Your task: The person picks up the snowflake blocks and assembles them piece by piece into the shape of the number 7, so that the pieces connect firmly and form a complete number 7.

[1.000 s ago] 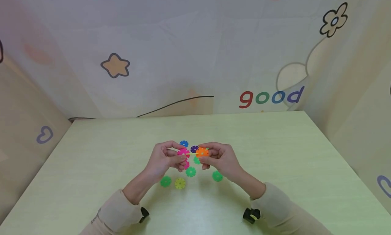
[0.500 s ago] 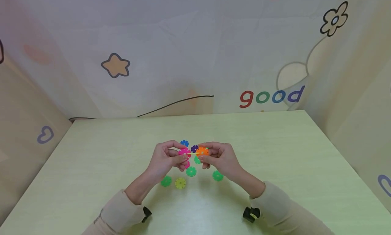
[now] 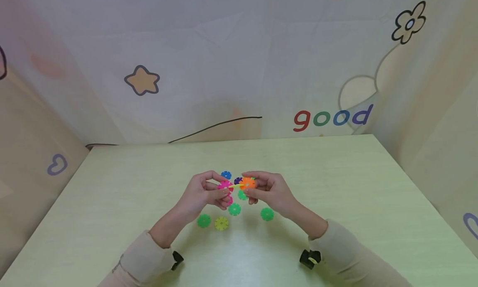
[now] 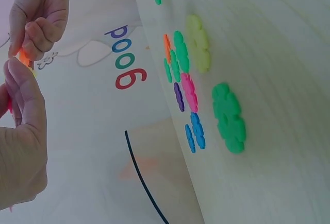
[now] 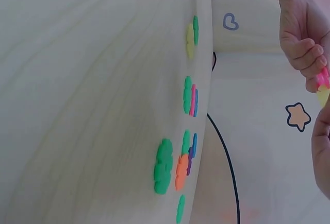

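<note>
In the head view, my left hand pinches a pink notched plastic disc between thumb and fingers. My right hand pinches an orange notched disc the same way. Between these two discs a yellow disc shows edge-on as a thin bar, meeting both and sloping slightly up to the right. All three are held up above the table. The left wrist view catches only a bit of the orange disc at the fingertips. From the right wrist, the pink disc and yellow disc show together.
Loose discs lie under and around the hands: green, yellow, another green, blue and purple, among several others. The pale table ends at a printed cloth backdrop.
My right hand has risen slightly with the orange disc, so the yellow disc has gone from level to tilted. My left hand keeps its grip, nearly still.
</note>
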`<state>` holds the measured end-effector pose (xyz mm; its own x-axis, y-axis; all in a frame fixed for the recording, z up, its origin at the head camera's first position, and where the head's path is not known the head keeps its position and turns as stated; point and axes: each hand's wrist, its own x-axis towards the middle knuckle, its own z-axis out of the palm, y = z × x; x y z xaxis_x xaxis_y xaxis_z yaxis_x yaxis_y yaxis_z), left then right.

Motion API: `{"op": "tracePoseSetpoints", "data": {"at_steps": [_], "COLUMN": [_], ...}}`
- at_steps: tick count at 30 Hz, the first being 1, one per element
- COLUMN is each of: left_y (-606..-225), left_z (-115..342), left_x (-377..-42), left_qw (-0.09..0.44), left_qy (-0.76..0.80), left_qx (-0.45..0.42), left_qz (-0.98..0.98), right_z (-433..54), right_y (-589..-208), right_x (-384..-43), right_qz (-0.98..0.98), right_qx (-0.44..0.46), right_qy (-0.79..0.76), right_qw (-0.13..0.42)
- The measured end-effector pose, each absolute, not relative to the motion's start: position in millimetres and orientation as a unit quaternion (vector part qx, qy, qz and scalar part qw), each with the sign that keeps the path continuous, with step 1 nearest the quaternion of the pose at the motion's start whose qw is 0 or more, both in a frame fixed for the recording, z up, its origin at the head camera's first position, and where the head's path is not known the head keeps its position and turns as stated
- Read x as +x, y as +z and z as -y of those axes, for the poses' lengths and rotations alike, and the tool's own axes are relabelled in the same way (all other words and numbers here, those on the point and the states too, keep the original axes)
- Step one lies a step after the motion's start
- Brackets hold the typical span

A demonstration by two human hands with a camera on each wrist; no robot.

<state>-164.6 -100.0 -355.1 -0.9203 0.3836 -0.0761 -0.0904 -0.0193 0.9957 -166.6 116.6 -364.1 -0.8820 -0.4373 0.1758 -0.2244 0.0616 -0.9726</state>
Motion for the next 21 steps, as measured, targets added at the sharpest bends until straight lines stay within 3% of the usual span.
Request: {"op": "tracePoseSetpoints", "data": {"at_steps": [6,21], "left_y": [-354,-357], "left_z": [103,109], "left_x": [-163,-163], "left_qw": [0.169,0.171], "left_qy": [0.704,0.724], "left_qx": [0.102,0.109], "left_qz": [-0.683,-0.66], "right_z": [-123,-149], "right_y": [-364,-373], "right_x": [-168,-175], "right_qz": [-0.727,-0.757], "right_qx": [-0.231,-0.239], "right_qy": [-0.637,-0.596], "right_qw": [0.111,0.122]}}
